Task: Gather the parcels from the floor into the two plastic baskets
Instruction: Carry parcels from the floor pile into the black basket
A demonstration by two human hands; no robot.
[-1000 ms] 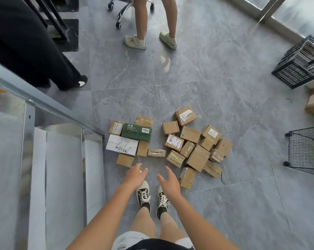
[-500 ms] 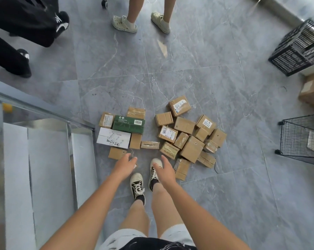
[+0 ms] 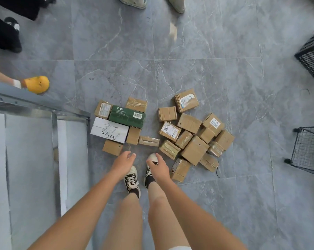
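Several parcels lie on the grey tiled floor in front of my feet: a green box (image 3: 127, 117), a white box (image 3: 109, 130) and small brown cartons on the left, and a heap of brown cartons (image 3: 195, 149) on the right. My left hand (image 3: 123, 162) hangs just below a small brown carton (image 3: 112, 147), fingers loosely curled, holding nothing. My right hand (image 3: 159, 166) hovers over my right shoe, empty, left of a taped carton (image 3: 180, 169). A black plastic basket (image 3: 313, 55) sits at the right edge, and a black wire basket (image 3: 308, 147) below it.
A metal railing (image 3: 39, 105) and glass panels fill the left side. Other people's feet stand nearby: a yellow shoe (image 3: 36, 84) at left, black shoes (image 3: 5, 36) at top left, light shoes (image 3: 133, 2) at the top. A thin black cord (image 3: 218, 171) trails from the heap.
I have stepped closer and tilted my view down, so the parcels look larger and nearer. Both hands have lowered toward the pile's near edge. A yellow shoe has come into view.
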